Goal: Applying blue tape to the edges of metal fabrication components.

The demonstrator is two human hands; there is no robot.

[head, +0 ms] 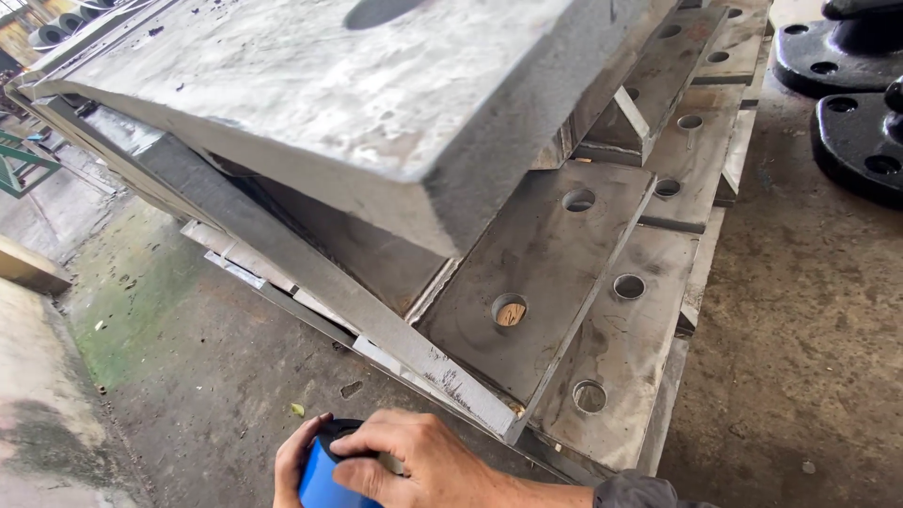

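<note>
While curled, both hands' fingers (376,450) grip blue can (320,482).

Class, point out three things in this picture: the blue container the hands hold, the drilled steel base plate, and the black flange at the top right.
Blue container (320,482), head view: on its blue side wall.
Drilled steel base plate (541,273), head view: on bare metal between two holes.
Black flange (861,141), head view: on its flat rim beside a bolt hole.

Soft daylight is falling evenly from above, leaving the top steel slab (310,85) pale, shadowing its underside; the focus is staying sharp throughout.
</note>
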